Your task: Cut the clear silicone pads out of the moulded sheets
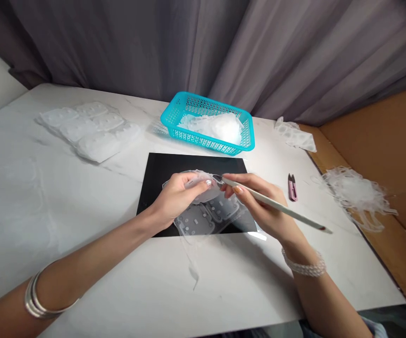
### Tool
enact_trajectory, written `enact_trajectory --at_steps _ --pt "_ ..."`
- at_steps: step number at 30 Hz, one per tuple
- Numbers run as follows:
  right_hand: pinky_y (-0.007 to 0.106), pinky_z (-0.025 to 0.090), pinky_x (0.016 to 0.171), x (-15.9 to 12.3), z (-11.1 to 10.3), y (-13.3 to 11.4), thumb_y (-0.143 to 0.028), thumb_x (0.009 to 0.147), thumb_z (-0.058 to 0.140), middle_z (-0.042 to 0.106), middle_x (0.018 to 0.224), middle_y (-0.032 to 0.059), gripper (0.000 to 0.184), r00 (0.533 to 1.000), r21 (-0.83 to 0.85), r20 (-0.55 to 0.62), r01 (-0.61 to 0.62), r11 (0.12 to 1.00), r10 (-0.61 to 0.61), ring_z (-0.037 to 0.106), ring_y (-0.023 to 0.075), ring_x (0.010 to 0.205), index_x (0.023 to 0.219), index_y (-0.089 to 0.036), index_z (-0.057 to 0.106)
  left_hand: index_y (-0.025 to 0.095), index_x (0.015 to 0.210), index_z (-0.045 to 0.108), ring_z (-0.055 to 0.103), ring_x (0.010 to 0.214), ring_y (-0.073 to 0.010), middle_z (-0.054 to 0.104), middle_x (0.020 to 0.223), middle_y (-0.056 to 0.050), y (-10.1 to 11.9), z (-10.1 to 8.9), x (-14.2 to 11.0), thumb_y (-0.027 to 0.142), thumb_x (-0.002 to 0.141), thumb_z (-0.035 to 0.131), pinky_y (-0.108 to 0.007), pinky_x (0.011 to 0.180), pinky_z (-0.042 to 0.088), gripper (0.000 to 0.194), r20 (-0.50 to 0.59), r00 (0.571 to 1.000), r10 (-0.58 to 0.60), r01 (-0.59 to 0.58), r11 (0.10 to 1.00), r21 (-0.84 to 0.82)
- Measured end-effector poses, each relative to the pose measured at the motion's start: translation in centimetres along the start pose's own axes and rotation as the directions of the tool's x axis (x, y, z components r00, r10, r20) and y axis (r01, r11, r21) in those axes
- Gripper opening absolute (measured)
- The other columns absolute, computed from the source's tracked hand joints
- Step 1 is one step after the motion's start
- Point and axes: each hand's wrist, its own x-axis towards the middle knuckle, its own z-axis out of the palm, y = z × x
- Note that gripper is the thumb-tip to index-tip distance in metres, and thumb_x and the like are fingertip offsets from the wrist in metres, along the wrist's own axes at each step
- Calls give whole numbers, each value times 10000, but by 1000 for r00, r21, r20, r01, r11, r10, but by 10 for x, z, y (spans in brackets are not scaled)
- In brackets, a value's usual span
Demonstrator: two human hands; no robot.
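My left hand [178, 195] is closed on the upper edge of a translucent silicone sheet [203, 213] of moulded pieces, lifting it off a black mat [160, 169]. My right hand [259, 204] pinches a thin white knife-like tool [276, 205] like a pen. The tool's metal tip touches the sheet right beside my left fingertips. The rest of the sheet lies flat on the mat under both hands.
A turquoise plastic basket [178, 115] holding translucent pieces stands behind the mat. More silicone sheets [90, 129] lie at the back left. Small pink snips [292, 187] rest right of the mat. A heap of thin trimmings [357, 192] and a few scraps [294, 134] lie on the right, near cardboard [382, 141].
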Motion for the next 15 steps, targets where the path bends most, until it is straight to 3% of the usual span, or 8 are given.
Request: enact_trajectory --at_steps 8,15 --pt "269 499 617 -3 -2 -5 -310 968 537 722 803 27 215 999 -136 -24 25 990 -29 639 141 667 1060 -212 705 193 928 753 644 1075 -214 723 1111 -53 -1 3 -4 328 851 661 -320 945 474 181 -24 996 83 -81 994 74" --pt "261 484 627 -3 -3 -7 -265 967 536 724 831 31 194 998 -189 16 55 980 -53 654 141 708 1063 -198 689 208 989 761 671 1048 -213 751 1057 -40 -2 5 -4 336 839 674 -328 951 495 215 -96 989 111 -98 986 136"
